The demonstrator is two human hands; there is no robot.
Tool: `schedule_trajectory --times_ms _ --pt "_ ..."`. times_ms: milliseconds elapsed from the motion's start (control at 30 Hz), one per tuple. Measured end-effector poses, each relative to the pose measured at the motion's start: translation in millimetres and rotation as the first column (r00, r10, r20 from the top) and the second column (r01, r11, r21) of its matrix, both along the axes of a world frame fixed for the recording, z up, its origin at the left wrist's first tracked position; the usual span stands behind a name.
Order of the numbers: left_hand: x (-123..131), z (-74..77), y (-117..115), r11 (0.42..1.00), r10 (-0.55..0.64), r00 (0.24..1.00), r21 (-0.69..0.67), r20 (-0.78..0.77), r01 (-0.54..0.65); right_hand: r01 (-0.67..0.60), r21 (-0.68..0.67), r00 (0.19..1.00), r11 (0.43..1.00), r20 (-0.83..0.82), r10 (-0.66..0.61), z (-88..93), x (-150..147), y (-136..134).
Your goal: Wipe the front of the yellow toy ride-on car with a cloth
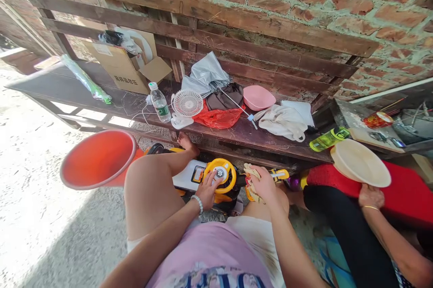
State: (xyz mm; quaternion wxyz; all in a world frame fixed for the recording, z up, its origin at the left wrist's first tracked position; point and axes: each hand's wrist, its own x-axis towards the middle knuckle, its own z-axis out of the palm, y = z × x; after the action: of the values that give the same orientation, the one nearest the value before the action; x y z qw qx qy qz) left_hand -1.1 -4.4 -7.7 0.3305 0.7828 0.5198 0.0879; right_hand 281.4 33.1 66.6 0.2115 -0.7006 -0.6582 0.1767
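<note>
Two bare hands work over a yellow-and-black plastic toy ride-on car (216,193), which sits low between the person's legs, just below a dark wooden bench (257,137). Its long axis runs roughly side to side, with a white panel (187,175) toward the left and a slim yellow handle (279,174) pointing right. A round yellow steering wheel (219,173) faces upward. The left hand (207,190) lies on the wheel's hub, fingers closely spread; I cannot tell whether it grips. The right hand (261,184) closes narrowly around a crumpled yellow-and-cream strip (251,184) beside the wheel. At right, another person's hand (370,196) holds a round beige plate (360,163) by its rim.
</note>
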Motion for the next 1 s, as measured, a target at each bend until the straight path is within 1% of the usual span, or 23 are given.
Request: schedule_trajectory --times_ms 100,133,167,200,233,300,367,433,600,733,833,900,933,1000 --pt "0.0 1.3 0.4 1.000 -0.009 1.000 0.000 -0.005 0.009 0.063 0.099 0.998 0.993 0.008 -0.064 1.9 3.0 1.2" --pt "0.1 2.1 0.6 1.000 -0.014 1.000 -0.002 -0.011 0.014 0.077 0.120 0.997 0.990 0.017 -0.080 1.6 5.7 3.8" --pt "0.2 2.9 0.7 1.000 -0.018 1.000 -0.006 -0.018 0.018 0.066 0.115 0.997 0.991 0.028 -0.069 0.6 8.4 6.9" --pt "0.3 3.7 0.9 1.000 -0.018 1.000 -0.009 -0.022 0.018 0.035 0.081 0.998 0.996 0.046 -0.039 -1.2 10.6 9.8" --pt "0.4 4.3 0.9 1.000 -0.014 1.000 -0.010 -0.024 0.014 -0.006 0.019 0.998 1.000 0.067 0.005 -3.6 12.1 12.3" --pt "0.6 4.9 1.0 1.000 -0.008 1.000 -0.008 -0.021 0.008 -0.063 -0.139 0.991 0.988 0.112 0.079 -9.6 12.5 15.2" --pt "0.9 4.3 0.9 1.000 -0.008 1.000 -0.003 -0.016 0.008 -0.045 -0.236 0.982 0.971 0.170 0.086 -15.6 10.3 16.2" --pt "1.1 2.7 0.7 1.000 -0.009 1.000 0.004 -0.007 0.009 0.014 -0.251 0.970 0.968 0.237 0.048 -20.5 7.2 17.2" --pt "0.7 -1.1 -0.1 1.000 0.001 1.000 0.021 -0.016 0.000 0.210 -0.241 0.927 0.948 0.357 -0.114 -28.4 3.8 23.5" --pt "-1.6 -0.8 0.1 1.000 -0.007 0.999 0.022 -0.032 0.007 0.244 -0.217 0.890 0.945 0.437 -0.130 -30.4 15.9 22.6" --pt "-2.2 -0.2 0.1 1.000 -0.012 0.999 0.018 -0.035 0.012 0.268 -0.202 0.904 0.942 0.391 -0.173 -24.4 32.1 18.7" --pt "-1.3 0.4 -0.1 1.000 -0.008 0.999 0.014 -0.035 0.008 0.246 -0.149 0.930 0.958 0.315 -0.190 -16.0 38.8 17.3" --pt "-0.6 0.9 -0.1 1.000 -0.002 0.999 0.012 -0.036 0.003 0.210 -0.107 0.946 0.972 0.274 -0.174 -11.4 38.9 17.2" --pt "1.0 2.1 0.0 1.000 0.008 0.999 0.005 -0.039 -0.007 0.103 -0.030 0.973 0.994 0.209 -0.094 -3.5 31.2 17.7"
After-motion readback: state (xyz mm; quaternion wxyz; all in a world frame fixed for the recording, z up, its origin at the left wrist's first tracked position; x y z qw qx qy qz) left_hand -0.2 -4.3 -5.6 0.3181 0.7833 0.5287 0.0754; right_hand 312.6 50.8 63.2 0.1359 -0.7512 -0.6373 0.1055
